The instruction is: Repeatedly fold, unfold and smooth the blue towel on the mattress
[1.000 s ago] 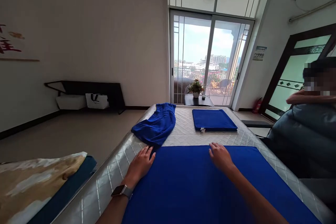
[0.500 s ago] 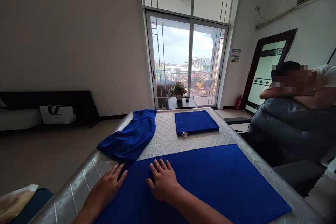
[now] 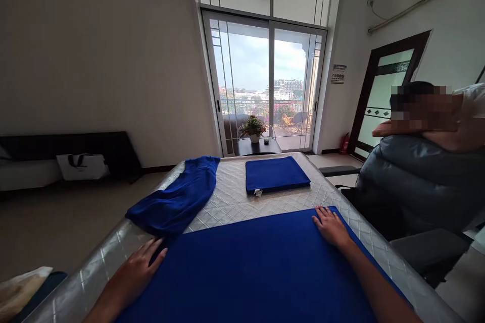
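A blue cloth [image 3: 242,262] lies spread flat and smooth across the near part of a quilted silver mattress [image 3: 231,197]. At the cloth's far left corner rests my left hand [image 3: 142,261], open with its fingers outstretched. My right hand [image 3: 330,227] is lying flat and open on the far right corner, fingers apart. Just beyond my left hand, a second blue cloth [image 3: 185,197] sits loosely bunched along the mattress's left side, touching the spread one. Farther back is a neatly folded blue cloth [image 3: 276,174] with a small white tag at its front edge.
To the right, a person [image 3: 466,121] leans with folded arms on a dark padded chair back [image 3: 417,181]. Past the mattress stands a small black table [image 3: 259,148] with a potted plant [image 3: 254,128]. A white bag [image 3: 82,166] is by the left wall.
My right hand has slid right over the spread cloth, from near its left part to the far right corner. The left hand stays at the left corner. The view has shifted slightly.
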### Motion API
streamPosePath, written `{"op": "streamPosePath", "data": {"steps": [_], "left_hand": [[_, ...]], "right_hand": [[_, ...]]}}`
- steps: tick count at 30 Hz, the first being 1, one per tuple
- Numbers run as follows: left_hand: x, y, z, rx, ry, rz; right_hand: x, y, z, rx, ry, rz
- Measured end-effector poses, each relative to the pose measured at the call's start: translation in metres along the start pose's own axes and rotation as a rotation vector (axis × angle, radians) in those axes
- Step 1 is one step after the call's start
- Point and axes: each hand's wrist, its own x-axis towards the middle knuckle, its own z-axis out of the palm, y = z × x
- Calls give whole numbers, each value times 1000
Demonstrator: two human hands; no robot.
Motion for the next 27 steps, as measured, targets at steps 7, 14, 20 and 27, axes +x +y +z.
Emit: {"op": "streamPosePath", "data": {"steps": [7, 14, 20, 27], "left_hand": [[-19, 55, -41, 23, -143, -49], [-25, 54, -37, 2, -75, -21], [-27, 53, -35, 5, -70, -3], [-28, 47, -28, 12, -54, -2]], "right_hand": [[21, 46, 29, -78, 23, 16], [31, 72, 44, -81, 87, 61], [14, 55, 28, -117, 81, 119], [-13, -41, -18, -178, 183, 154]]}}
